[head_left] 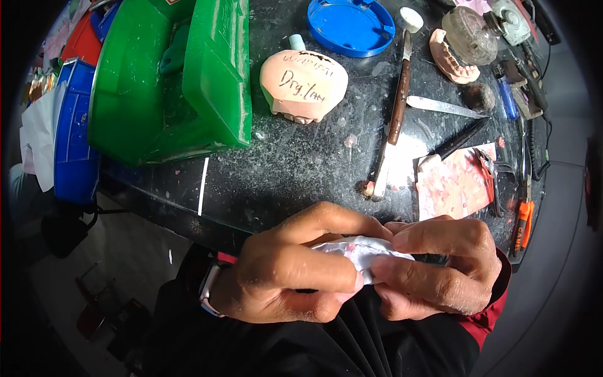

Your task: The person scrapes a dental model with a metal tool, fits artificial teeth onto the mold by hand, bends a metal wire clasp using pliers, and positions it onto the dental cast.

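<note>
Whitish, pink-flecked piece (361, 249) sits in front of the near edge of the tabletop (295, 160), between the wearer's two hands. Left hand (292, 270): fingers curled, pinching one end. Right hand (443, 267): fingertips closed on the other end. Writing noted: pink cast (303, 88) reads roughly "Drg./AN", upper line illegible to me; orange-handled tool (522, 225), apparently "CAMEL". Green bin's (220, 75) rim lettering too faint.

Illumination strong, apparently from overhead; source out of view. White glare noted on the counter (301, 151) toward its front edge, beside the pink sheet (452, 196). Left hand (286, 270) and right hand (443, 267) brightly lit, undersides darker. Floor (141, 242) below that edge dim. Wide-angle distortion evident; picture corners black.
</note>
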Motion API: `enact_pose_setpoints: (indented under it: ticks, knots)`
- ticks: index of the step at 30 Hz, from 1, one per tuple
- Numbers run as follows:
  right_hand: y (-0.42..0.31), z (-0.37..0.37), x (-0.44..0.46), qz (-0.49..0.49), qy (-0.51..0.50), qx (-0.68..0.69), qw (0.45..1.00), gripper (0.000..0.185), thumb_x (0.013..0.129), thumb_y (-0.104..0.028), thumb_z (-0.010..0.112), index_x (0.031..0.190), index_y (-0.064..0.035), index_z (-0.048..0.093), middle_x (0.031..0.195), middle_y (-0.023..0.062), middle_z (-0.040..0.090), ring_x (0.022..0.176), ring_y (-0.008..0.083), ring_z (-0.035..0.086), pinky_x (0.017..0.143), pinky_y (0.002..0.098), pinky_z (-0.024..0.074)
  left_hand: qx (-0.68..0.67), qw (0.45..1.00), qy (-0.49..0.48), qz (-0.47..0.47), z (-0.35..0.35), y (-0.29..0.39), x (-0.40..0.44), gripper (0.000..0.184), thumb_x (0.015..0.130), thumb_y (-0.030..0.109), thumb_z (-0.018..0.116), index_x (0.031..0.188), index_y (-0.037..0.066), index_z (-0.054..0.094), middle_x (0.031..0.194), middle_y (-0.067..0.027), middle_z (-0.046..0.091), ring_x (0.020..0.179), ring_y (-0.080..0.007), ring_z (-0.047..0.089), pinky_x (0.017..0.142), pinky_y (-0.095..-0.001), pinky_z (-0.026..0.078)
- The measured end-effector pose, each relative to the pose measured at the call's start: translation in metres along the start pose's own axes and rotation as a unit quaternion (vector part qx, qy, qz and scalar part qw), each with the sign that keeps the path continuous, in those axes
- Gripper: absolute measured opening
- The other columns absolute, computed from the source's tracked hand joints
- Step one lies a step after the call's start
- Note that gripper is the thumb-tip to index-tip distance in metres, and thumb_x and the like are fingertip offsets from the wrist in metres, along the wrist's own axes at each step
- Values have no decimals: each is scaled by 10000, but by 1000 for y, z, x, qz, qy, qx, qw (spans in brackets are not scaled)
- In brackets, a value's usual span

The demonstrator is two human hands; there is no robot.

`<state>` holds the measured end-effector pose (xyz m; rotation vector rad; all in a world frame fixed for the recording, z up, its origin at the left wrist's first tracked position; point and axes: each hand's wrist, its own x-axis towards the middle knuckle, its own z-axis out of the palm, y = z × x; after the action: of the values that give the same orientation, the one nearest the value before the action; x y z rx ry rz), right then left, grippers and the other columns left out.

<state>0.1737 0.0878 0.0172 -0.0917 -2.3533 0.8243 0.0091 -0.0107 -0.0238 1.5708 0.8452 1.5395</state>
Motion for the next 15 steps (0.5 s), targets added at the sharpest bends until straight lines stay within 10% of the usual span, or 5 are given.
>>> enact_pose_setpoints:
  ticks: [15]
  knots:
    - [-3,9,-5,-28,58,-32,997,347,567,-77,806,843,0,611,831,160,560,681,227,636,602,317,587,63,997,44,13,0,-2,-4,254,812,136,583,946,37,391,869,-305,537,643,-182,562,525,-241,484]
